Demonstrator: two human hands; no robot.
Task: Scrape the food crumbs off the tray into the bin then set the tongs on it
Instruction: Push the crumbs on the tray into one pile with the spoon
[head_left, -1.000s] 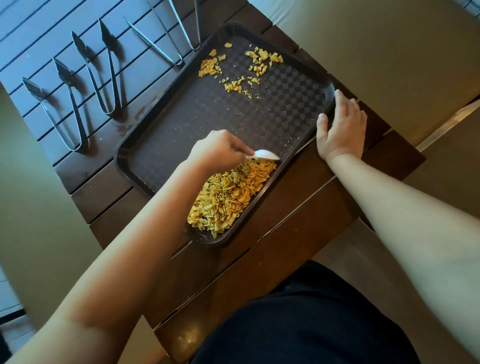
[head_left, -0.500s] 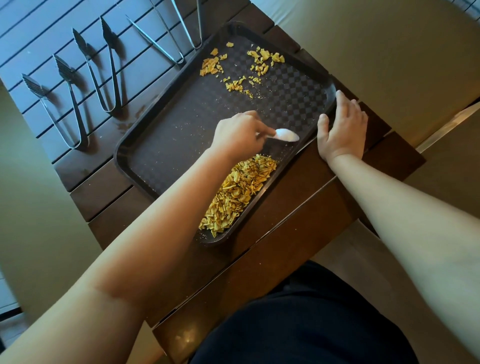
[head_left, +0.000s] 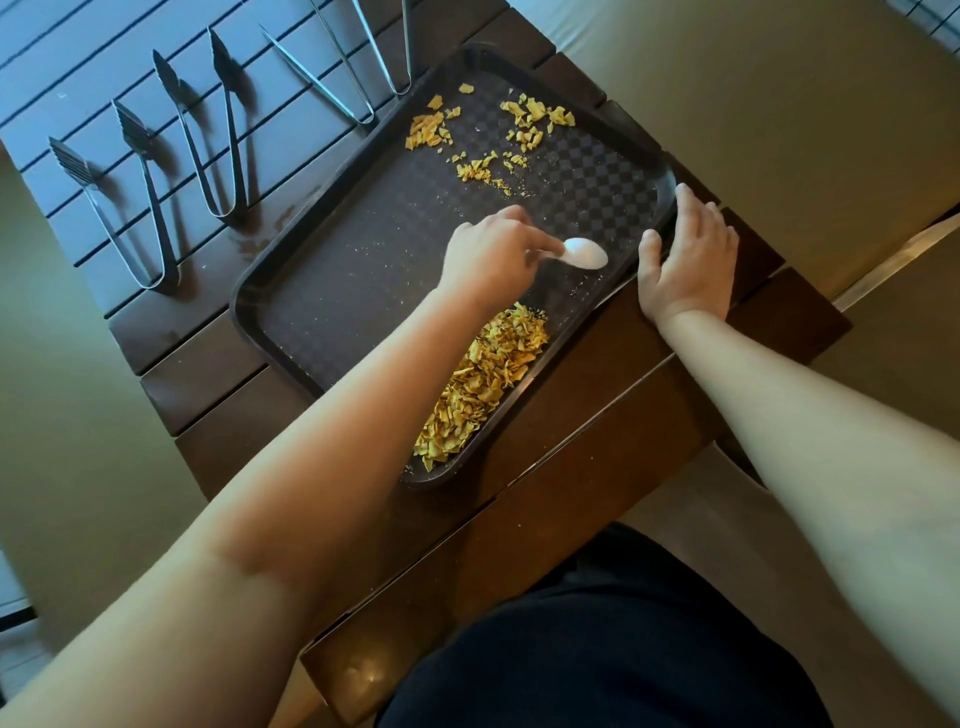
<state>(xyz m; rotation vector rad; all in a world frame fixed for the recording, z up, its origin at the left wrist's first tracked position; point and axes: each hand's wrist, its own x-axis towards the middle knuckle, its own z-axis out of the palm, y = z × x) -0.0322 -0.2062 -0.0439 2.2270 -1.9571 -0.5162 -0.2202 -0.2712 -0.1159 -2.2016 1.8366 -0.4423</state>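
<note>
Dark slatted wooden counter (head_left: 208, 374), pale floor on both sides. A dark brown tray (head_left: 363, 270) lies skewed on it, one corner overhanging the near edge. Contents: a heap of yellow crumbs (head_left: 483, 384) banked against the near rim, and scattered crumbs (head_left: 483, 140) at the far end; the middle of the tray floor is bare apart from specks. Left hand (head_left: 493, 254), its grip pinching a white spoon (head_left: 582, 253) with fingers curled round the handle, bowl over the tray near the right rim. Right hand (head_left: 685, 254) lies with fingers straight against the tray's right rim. Four tongs (head_left: 208, 135) lie beside the tray's far left, the two farthest cut off by the frame. No bin in view.
</note>
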